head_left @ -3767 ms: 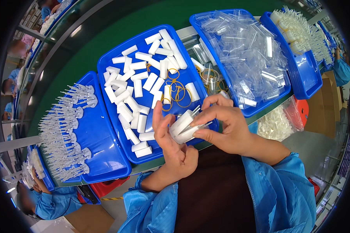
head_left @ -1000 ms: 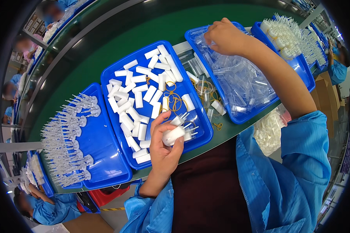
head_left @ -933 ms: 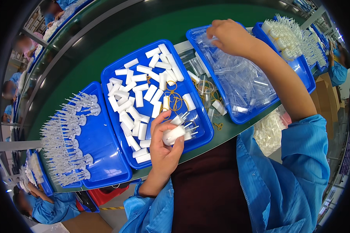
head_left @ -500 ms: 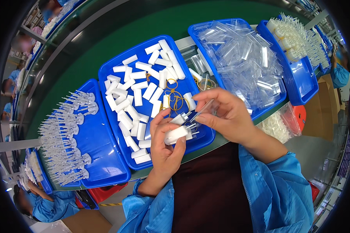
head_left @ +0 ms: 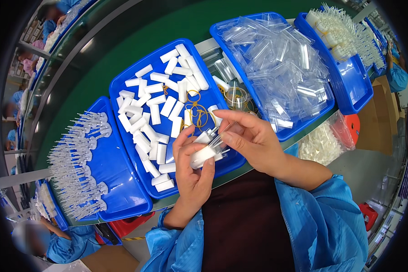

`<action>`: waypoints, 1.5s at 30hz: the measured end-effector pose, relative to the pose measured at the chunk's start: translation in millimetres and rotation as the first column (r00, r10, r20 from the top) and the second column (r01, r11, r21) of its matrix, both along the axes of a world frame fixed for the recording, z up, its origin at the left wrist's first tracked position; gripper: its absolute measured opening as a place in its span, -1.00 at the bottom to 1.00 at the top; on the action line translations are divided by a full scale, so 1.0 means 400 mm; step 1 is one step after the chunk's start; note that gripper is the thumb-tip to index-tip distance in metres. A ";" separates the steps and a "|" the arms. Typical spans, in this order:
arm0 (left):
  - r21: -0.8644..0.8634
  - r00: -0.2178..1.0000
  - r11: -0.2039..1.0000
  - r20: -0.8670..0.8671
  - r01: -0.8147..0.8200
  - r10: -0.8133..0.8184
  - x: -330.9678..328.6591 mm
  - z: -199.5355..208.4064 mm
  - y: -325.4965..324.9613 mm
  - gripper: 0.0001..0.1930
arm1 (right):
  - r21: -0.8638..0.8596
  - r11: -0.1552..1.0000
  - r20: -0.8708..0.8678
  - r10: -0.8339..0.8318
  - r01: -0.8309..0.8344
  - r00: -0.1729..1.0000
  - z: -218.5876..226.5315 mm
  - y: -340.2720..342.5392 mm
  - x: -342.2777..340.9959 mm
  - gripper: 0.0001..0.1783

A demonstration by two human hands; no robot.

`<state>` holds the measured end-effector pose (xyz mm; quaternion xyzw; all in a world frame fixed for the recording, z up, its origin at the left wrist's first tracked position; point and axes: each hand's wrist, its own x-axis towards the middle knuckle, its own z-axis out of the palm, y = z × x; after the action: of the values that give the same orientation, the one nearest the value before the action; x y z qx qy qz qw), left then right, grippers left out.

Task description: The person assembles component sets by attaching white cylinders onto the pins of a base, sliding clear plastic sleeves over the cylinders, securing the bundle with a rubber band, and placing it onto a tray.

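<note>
My left hand (head_left: 191,177) is wrapped round several white plastic pieces (head_left: 203,157) with thin prongs pointing to the upper right. Between thumb and fingers of my right hand (head_left: 255,141) is a clear plastic sleeve (head_left: 218,139), its lower end at the prongs. Whether the sleeve is over a prong or only beside it, I cannot tell. Both hands are above the near right corner of a blue tray (head_left: 114,84) holding many white blocks (head_left: 155,114) and a few tan rubber bands (head_left: 197,114).
Left of it, another blue tray (head_left: 122,174) holds rows of spiky translucent parts (head_left: 72,167). To the right, a blue tray (head_left: 329,107) is heaped with clear sleeves (head_left: 281,68). Farther right stand stacked blue trays (head_left: 352,86) with white pronged parts. Co-workers sit at the left and right edges.
My right hand has moved left, bringing the clear sleeve against the prongs in my left hand. The left hand stays nearly in place. The view has shifted slightly.
</note>
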<state>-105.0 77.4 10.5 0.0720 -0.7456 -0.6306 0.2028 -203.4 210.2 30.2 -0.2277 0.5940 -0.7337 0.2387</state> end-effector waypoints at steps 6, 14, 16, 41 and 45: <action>-0.036 1.000 0.999 0.018 0.012 -0.011 -0.002 0.004 0.003 -0.78 | -0.158 0.987 0.352 0.077 -0.022 0.933 -0.008 0.011 -0.005 -0.58; -0.005 0.999 1.000 0.027 0.024 -0.024 0.001 0.012 0.005 -0.78 | -0.143 0.989 0.303 0.078 -0.036 0.950 -0.011 0.019 -0.005 -0.68; 0.027 0.999 0.999 0.028 0.019 -0.020 0.001 0.015 0.007 -0.78 | -0.148 0.988 0.303 0.077 -0.033 0.950 -0.013 0.018 -0.002 -0.69; 0.021 0.997 1.000 0.074 -0.018 0.016 0.009 -0.002 0.006 -0.84 | 0.114 0.992 0.032 0.054 -0.057 0.998 0.019 0.009 -0.004 -0.75; 0.036 0.994 0.999 0.110 0.006 -0.010 0.013 0.014 0.006 -0.79 | 0.122 0.987 0.093 0.097 -0.108 0.991 0.032 0.012 -0.015 -0.72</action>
<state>-100.0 79.6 16.0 0.1075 -0.7445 -0.6398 0.1575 -209.6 214.9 43.0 -0.2102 0.6160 -0.6904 0.3158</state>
